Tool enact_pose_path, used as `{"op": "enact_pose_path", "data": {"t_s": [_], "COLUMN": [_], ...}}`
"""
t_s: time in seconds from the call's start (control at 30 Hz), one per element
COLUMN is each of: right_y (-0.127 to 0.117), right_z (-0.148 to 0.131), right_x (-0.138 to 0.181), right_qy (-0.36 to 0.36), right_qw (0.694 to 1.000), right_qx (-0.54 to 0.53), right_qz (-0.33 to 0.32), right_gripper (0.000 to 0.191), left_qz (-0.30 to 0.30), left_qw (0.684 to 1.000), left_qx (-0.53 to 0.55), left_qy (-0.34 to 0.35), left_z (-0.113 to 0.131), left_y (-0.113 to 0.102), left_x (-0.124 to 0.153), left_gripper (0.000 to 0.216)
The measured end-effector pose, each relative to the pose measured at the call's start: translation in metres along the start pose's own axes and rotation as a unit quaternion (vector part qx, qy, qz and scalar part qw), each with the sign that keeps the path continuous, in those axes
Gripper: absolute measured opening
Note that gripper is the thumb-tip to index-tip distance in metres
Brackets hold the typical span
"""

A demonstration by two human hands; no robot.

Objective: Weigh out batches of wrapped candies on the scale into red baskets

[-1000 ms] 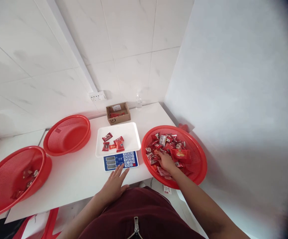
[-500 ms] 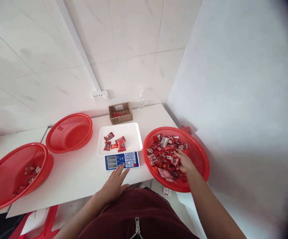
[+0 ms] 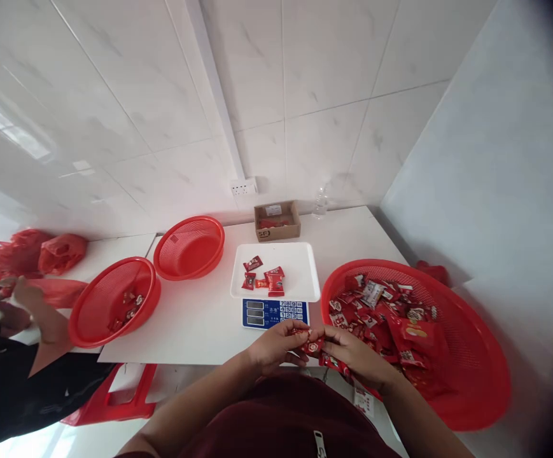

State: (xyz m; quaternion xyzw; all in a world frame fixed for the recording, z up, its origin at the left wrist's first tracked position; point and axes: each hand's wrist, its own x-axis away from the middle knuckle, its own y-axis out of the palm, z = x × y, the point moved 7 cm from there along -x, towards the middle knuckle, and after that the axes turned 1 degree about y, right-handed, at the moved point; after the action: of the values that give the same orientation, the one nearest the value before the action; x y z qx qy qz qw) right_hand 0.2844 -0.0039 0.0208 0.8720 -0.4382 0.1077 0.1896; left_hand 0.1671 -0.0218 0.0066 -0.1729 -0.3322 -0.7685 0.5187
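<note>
Both hands meet just past the near table [image 3: 200, 324] edge, right in front of the scale [image 3: 275, 312]. The left hand [image 3: 276, 346] and right hand [image 3: 352, 356] each pinch an end of one red packet [image 3: 310, 346], fingers closed on it. My guess is it's held two-handed so it stays flat and readable. It's in the air between scale and basket [image 3: 476, 394], touching neither. Its long axis runs roughly left to right, one end toward each hand, and the face looks turned up at the camera, though it's too small to be sure. The right hand seems to have more red wrappers tucked under it. A few sweets [image 3: 264, 280] sit on the scale's white tray [image 3: 300, 267]. Far left, another person's hand [image 3: 18, 296] is busy beside a second basket [image 3: 114, 305].
</note>
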Motion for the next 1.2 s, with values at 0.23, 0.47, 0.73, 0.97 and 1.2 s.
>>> {"op": "enact_pose_path", "data": {"t_s": [0.23,0.47,0.73,0.97,1.2], "right_y": [-0.005,0.002,0.017,0.06,0.079], "right_z": [0.019,0.019,0.024,0.011,0.022], "right_x": [-0.014,-0.012,-0.009,-0.039,-0.056], "right_qy": [0.04,0.054,0.053,0.024,0.019], "right_qw": [0.997,0.993,0.979,0.976,0.962], "right_qx": [-0.03,-0.051,-0.146,-0.182,-0.205], "right_qz": [0.055,0.09,0.132,0.12,0.181], "right_gripper": [0.054,0.058,0.048,0.044,0.041], "left_qz": [0.157,0.229,0.059,-0.11,-0.075], "left_qw": [0.985,0.964,0.997,0.988,0.996], "left_qx": [0.044,0.048,-0.034,0.094,0.018], "left_qy": [0.062,0.128,-0.021,-0.055,-0.034], "left_z": [0.009,0.076,0.016,-0.009,-0.014], "left_y": [-0.071,-0.123,-0.09,-0.055,-0.082], "left_x": [-0.005,-0.025,-0.009,0.021,0.039], "left_gripper": [0.044,0.051,0.056,0.056,0.046]}}
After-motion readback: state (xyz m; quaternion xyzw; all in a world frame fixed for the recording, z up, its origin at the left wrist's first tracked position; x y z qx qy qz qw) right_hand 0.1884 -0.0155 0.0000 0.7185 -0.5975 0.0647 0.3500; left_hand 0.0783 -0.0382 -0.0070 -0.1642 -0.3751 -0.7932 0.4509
